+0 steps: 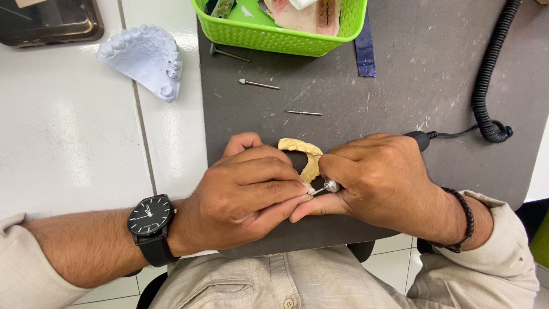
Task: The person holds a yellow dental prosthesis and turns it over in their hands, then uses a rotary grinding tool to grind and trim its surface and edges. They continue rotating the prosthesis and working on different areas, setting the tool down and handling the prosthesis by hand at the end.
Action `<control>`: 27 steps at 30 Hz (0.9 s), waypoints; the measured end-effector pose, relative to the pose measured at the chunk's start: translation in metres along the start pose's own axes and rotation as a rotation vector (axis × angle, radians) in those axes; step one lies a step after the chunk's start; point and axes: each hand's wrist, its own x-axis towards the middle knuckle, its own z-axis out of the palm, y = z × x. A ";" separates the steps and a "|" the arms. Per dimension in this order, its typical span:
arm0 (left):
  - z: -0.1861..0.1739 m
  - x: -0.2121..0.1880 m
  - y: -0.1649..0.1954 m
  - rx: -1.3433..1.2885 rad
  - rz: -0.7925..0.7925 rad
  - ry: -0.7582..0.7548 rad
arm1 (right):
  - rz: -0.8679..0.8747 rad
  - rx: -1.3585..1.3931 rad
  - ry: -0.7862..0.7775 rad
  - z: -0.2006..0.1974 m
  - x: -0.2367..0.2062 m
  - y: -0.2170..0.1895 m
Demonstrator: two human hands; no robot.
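Between both hands, yellow dental cast [306, 155], handpiece tip touching.

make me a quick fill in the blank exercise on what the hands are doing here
1. The left hand steadies a tan dental cast shaped like a ____.
2. The right hand grips a corded rotary handpiece whose coiled cable is coloured ____.
3. The pale blue dental cast lies on the ____ counter, off the grey mat.
4. The basket is ____.

Missing words: arch; black; white; green
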 end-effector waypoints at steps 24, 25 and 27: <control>0.000 -0.001 0.000 -0.007 -0.016 -0.015 | 0.024 -0.026 -0.002 -0.003 0.001 -0.002; 0.000 -0.002 0.000 -0.011 -0.024 -0.013 | 0.028 -0.030 -0.016 -0.003 0.001 -0.002; 0.001 -0.002 0.000 -0.015 -0.032 -0.010 | 0.035 -0.038 -0.043 -0.002 0.001 -0.001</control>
